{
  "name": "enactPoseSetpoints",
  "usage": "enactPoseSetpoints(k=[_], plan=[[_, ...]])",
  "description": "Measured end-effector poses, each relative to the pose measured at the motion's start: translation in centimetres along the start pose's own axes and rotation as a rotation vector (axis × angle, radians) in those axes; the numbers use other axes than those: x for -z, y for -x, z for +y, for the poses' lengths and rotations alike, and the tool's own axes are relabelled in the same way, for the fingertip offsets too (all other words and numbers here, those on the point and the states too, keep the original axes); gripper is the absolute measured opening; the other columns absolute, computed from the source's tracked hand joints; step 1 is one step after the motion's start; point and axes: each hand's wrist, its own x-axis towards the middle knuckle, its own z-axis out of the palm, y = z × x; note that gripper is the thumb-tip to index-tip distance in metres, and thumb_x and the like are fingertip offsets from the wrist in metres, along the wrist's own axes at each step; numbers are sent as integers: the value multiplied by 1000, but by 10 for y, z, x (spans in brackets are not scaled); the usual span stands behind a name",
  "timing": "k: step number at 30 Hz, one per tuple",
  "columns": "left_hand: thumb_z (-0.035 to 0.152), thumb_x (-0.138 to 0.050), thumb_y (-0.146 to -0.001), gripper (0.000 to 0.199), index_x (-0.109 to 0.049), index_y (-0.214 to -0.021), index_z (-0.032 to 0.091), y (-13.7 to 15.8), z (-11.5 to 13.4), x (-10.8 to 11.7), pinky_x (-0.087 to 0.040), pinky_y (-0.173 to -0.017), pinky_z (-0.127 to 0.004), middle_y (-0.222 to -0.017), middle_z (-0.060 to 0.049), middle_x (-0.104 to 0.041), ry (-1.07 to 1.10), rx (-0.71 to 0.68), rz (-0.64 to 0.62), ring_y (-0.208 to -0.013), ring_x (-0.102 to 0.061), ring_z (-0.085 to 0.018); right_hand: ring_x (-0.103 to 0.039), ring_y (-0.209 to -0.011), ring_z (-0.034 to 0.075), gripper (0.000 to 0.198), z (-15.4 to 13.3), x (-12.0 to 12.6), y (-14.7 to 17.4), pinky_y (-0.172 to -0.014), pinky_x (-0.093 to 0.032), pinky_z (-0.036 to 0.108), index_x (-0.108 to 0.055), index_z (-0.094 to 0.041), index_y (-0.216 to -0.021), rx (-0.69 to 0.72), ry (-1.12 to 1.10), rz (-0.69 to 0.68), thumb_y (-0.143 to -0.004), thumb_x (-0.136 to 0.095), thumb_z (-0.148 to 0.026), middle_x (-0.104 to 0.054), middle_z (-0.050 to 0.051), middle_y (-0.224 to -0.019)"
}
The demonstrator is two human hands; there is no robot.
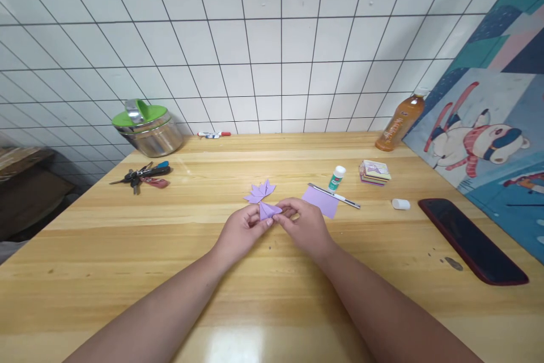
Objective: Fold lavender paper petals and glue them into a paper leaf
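Observation:
Between my two hands is a small folded piece of purple paper (267,211), with pointed folds showing. My left hand (244,230) pinches its left and lower side. My right hand (304,224) grips its right corner between thumb and fingers. Just beyond them lies a purple folded paper piece (260,191) with several pointed petals. Right of my right hand, a flat purple sheet (319,200) rests on the table, and a slim silver utility knife (335,196) lies across it. A glue stick (336,179) with a green label stands uncapped-looking behind the knife.
On the wooden table (170,272) are keys (142,176), a steel pot with green lid (148,128) and a marker (215,135) at the left and back. Rightward are a paper stack (374,172), a white cap (400,204), a phone (471,241) and a drink bottle (402,122).

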Motion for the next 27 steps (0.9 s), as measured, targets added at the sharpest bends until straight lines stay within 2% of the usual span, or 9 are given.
enactPoseSetpoints(k=[3, 10, 14, 17, 19, 27], plan=[[34, -67, -71, 32, -64, -95, 14, 0, 0, 0, -46, -86, -34, -97, -9, -70, 9, 6, 11, -95, -63, -23, -63, -71, 14, 14, 0, -1, 0, -65, -51, 25, -69, -22, -84, -12, -33, 5, -72, -62, -20, -69, 1, -79], [33, -69, -70, 30, -63, -93, 14, 0, -1, -1, -47, -80, -29, -93, -8, -70, 52, 22, 16, -87, -63, -19, -62, -73, 14, 14, 0, -1, 0, -67, -49, 24, -72, -22, -81, 7, -89, 4, -73, -62, -18, -69, 2, -80], [34, -70, -69, 29, -62, -88, 13, 0, 3, -3, -47, -74, -27, -81, -5, -68, 88, 46, 13, -76, -62, -16, -61, -65, 13, 22, -2, -1, 0, -62, -49, 24, -69, -22, -92, -37, -87, 15, -71, -62, -17, -68, 1, -81], [35, -70, -69, 27, -62, -83, 13, 0, 3, -3, -46, -71, -26, -75, -3, -67, 125, 61, 7, -71, -61, -14, -60, -64, 12, 15, -2, -1, 0, -60, -48, 24, -68, -21, -84, -29, -36, 20, -71, -61, -17, -66, 0, -75], [34, -71, -68, 27, -62, -82, 13, 0, 2, -2, -46, -72, -26, -76, -3, -67, 137, 68, 8, -71, -61, -14, -59, -66, 13, 10, -2, -1, 0, -62, -47, 24, -68, -21, -77, 27, 26, 22, -71, -62, -16, -65, 0, -75], [32, -72, -68, 35, -63, -96, 14, 0, -2, 1, -45, -82, -31, -86, -6, -71, 127, 113, -38, -88, -63, -21, -55, -64, 11, 14, -4, 1, 2, -61, -44, 24, -67, -22, -80, 111, 152, 17, -73, -60, -12, -63, 0, -77]])
